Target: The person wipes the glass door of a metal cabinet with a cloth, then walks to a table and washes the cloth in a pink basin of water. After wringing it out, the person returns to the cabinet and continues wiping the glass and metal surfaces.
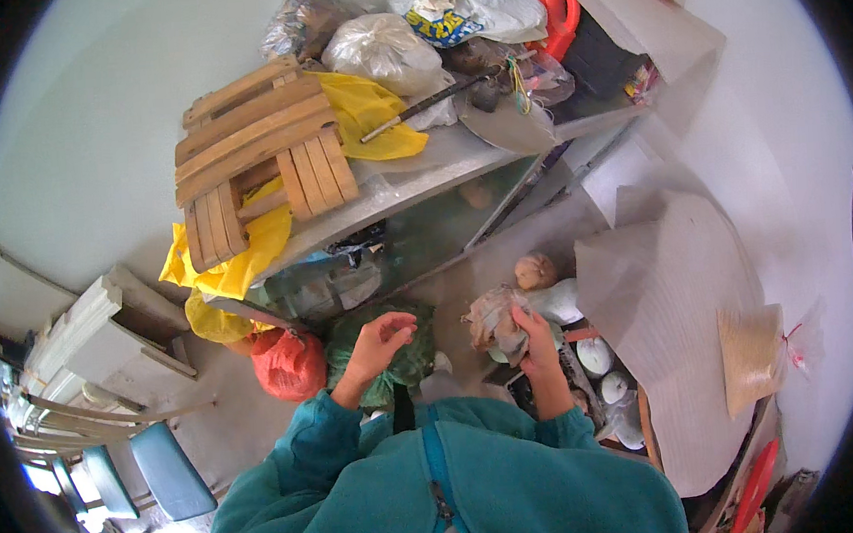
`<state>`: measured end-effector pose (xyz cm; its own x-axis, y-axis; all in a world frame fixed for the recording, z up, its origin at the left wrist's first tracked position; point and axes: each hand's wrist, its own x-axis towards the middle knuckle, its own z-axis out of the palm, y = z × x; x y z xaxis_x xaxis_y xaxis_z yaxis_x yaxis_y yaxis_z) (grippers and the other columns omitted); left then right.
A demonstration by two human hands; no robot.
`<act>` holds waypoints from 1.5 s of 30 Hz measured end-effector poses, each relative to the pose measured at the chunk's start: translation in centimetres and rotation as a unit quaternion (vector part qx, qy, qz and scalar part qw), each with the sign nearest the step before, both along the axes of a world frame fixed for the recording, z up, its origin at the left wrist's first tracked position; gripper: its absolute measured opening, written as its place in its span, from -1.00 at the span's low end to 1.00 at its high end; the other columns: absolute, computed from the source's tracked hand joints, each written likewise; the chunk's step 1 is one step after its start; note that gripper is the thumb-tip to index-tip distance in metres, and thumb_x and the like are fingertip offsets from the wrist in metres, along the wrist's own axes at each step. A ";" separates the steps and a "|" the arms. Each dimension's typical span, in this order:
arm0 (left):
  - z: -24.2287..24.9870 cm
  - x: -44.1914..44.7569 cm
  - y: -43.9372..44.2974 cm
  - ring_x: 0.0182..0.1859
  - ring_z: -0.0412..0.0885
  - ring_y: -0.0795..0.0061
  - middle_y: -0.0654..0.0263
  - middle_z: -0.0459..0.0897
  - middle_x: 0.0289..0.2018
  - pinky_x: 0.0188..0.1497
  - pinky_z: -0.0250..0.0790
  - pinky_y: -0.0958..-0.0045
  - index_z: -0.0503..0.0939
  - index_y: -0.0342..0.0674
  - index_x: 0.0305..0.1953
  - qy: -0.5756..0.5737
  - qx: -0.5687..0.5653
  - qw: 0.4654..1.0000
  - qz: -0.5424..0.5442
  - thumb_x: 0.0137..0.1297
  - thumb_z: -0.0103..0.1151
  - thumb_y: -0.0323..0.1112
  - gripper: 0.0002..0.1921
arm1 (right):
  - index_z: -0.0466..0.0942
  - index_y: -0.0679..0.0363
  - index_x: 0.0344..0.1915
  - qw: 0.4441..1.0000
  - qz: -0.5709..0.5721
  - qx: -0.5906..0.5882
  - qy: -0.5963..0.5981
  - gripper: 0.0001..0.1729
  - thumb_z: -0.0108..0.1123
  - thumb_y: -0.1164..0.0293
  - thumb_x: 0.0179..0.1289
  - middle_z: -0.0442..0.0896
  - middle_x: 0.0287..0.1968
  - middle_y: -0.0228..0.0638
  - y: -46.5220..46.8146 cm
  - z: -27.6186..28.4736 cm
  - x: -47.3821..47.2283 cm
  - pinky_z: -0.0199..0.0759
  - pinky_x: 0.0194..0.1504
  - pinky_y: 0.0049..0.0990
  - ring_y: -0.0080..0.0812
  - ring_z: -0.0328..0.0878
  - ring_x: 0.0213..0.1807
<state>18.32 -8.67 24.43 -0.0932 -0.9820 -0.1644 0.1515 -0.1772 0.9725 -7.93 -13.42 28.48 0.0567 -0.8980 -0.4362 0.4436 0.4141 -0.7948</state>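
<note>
My right hand point(539, 344) holds a crumpled, dirty whitish bundle point(499, 320), perhaps cloth or a plastic bag, with the thumb pressed on it. What the bundle contains, if anything, cannot be made out. My left hand point(387, 341) is raised with curled fingers and holds nothing visible. Under it lies a green mesh sack point(344, 343), and a red mesh sack point(289, 364) rests to its left. Just beyond the bundle is a round tan object point(535, 271), beside a whitish plastic bag point(555, 302). A container at my right holds several white, plastic-wrapped items point(595, 356).
Ahead stands a glass-sided case with a pale top edge point(423, 198), bearing a slatted wooden folding piece point(261, 148), yellow plastic point(368, 114), stuffed bags point(386, 51) and a red plastic container point(556, 13). Large cardboard sheets point(675, 311) lean at right. Blue-green padded chairs point(169, 468) stand at left.
</note>
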 end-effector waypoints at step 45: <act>-2.2 -0.2 18.5 -0.20 0.54 0.53 0.20 0.57 -0.27 -0.19 0.41 0.52 0.24 -0.24 0.16 0.093 0.052 0.975 0.197 0.02 0.30 -0.45 -0.36 | 0.45 0.21 -0.08 0.966 0.247 0.077 -0.022 -0.69 -0.03 0.24 0.31 0.56 -0.14 -0.32 12.4 -2.4 10.7 0.38 -0.07 -0.43 -0.41 0.50 -0.09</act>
<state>18.12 9.81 22.21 0.2510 -0.9262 -0.2815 0.3993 -0.1659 0.9017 2.76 -1.01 26.06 0.4831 -0.6813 -0.5500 0.1935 0.6957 -0.6918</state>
